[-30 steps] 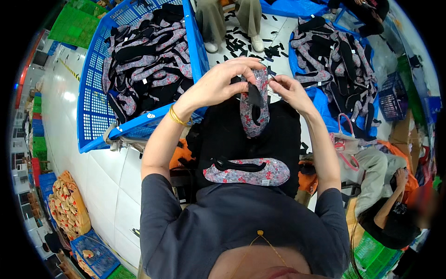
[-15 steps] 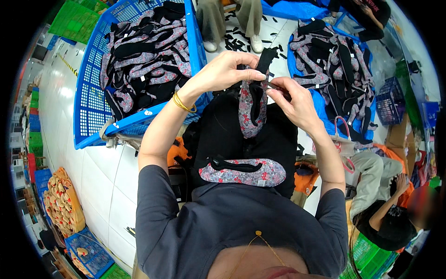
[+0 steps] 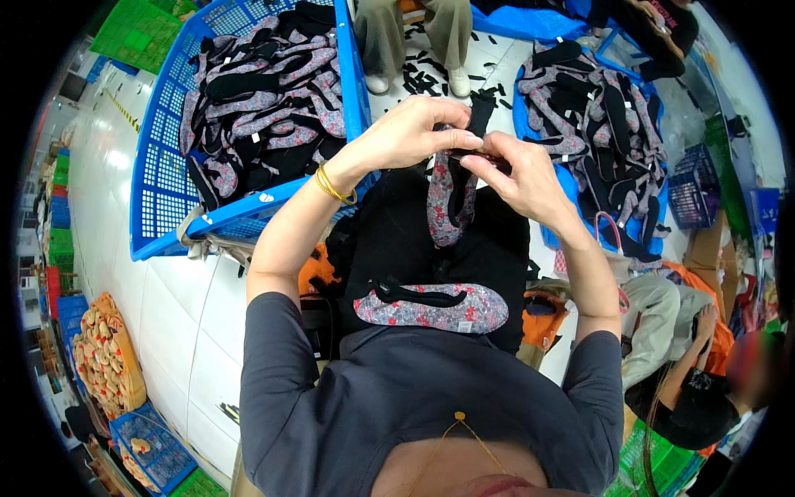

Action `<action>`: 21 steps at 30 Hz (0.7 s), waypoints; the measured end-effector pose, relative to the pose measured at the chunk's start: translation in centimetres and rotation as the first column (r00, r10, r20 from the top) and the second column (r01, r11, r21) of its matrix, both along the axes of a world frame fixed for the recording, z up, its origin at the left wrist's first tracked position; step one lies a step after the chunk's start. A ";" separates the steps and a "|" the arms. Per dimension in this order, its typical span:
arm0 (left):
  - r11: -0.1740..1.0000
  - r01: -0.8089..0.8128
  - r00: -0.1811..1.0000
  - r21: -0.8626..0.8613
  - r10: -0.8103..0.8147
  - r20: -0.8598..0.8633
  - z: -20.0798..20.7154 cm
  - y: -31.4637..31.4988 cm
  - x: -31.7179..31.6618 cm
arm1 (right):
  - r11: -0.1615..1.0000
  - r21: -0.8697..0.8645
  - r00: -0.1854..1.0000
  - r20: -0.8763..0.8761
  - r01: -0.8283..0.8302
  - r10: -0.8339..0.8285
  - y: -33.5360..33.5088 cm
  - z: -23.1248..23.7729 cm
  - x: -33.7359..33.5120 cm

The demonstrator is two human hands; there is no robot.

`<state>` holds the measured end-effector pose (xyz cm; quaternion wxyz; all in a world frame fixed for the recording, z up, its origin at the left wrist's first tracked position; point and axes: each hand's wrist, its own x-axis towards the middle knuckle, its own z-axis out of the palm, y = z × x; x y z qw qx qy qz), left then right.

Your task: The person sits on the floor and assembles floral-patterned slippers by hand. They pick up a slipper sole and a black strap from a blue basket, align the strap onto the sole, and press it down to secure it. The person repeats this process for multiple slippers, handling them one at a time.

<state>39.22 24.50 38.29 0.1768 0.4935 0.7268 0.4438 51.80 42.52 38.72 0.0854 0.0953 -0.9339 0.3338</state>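
In front of my thighs hangs a floral fabric slipper (image 3: 439, 211), grey with red flowers and a black-lined opening. My left hand (image 3: 410, 132) is closed on its upper end, thumb pointing right. My right hand (image 3: 523, 176) meets it there in a pinch; whatever lies between those fingertips is hidden. A black strip (image 3: 483, 106) stands up just beyond the fingers, and I cannot tell whether it is joined to the slipper. Across my lap rests a second floral slipper (image 3: 397, 313), toe to the right, with a small white label on its side.
A blue plastic crate (image 3: 161, 195) heaped with similar slippers stands at the left. More slippers (image 3: 588, 124) are piled on blue sheeting at the right. Black strips (image 3: 424, 79) litter the floor near a person's legs (image 3: 447, 33) ahead. Another person (image 3: 691, 406) sits at the lower right.
My right hand has shifted slightly left and up, closer to my left fingertips. A dark piece that showed at its fingers is now hidden. The slipper on my lap has stayed put.
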 end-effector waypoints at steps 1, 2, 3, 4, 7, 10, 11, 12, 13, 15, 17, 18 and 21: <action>1.000 -0.017 1.000 -0.011 0.017 -0.015 0.0 -0.1 0.2 | 1.000 -0.030 1.000 0.005 -0.010 0.010 0.1 -0.2 0.1; 0.999 -0.034 0.999 0.007 0.034 0.007 0.0 -0.1 0.3 | 0.998 -0.061 1.000 0.010 -0.019 0.020 0.1 -0.6 0.2; 0.998 -0.051 0.998 0.025 0.051 0.029 0.1 -0.2 0.3 | 0.995 -0.091 0.999 0.014 -0.029 0.031 0.2 -0.9 0.4; 0.997 -0.067 0.997 0.045 0.064 0.053 0.2 -0.3 0.4 | 0.985 -0.170 0.999 0.047 0.005 0.003 0.2 -0.7 0.7; 0.997 -0.054 0.984 0.059 0.043 0.173 0.2 -0.7 0.3 | 0.934 -0.326 0.989 0.069 0.149 -0.134 2.1 -1.9 0.9; 0.983 -0.029 0.952 0.183 -0.028 0.304 -0.2 -0.8 0.2 | 0.907 -0.405 0.992 0.083 0.117 -0.091 2.2 -2.9 1.8; 0.975 -0.023 0.938 0.222 -0.056 0.343 -0.3 -0.8 0.2 | 0.897 -0.433 0.996 0.065 0.089 -0.067 1.7 -3.2 2.2; 0.980 -0.028 0.935 0.198 -0.044 0.351 -0.4 -0.8 0.2 | 0.879 -0.469 0.996 0.061 0.081 -0.060 1.0 -3.8 2.3; 0.984 -0.032 0.933 0.174 -0.033 0.357 -0.4 -0.9 0.2 | 0.880 -0.471 0.998 0.022 0.068 -0.066 0.2 -4.2 2.4; 0.983 -0.025 0.927 0.180 -0.045 0.374 -0.9 -0.7 0.0 | 0.915 -0.393 0.988 -0.085 0.088 -0.132 -1.1 -4.7 2.4; 0.973 -0.013 0.916 0.231 -0.081 0.392 -1.8 -0.5 -0.4 | 0.961 -0.269 0.941 -0.307 0.058 -0.143 -2.3 -4.5 1.8; 0.974 -0.045 0.923 0.224 -0.045 0.381 -1.9 -0.7 -0.4 | 0.970 -0.240 0.930 -0.349 0.033 -0.118 -2.2 -5.2 1.3; 0.962 -0.232 0.966 0.141 0.212 0.147 -2.4 -1.8 -1.0 | 0.956 -0.292 0.919 -0.365 0.036 -0.146 -2.3 -5.2 1.5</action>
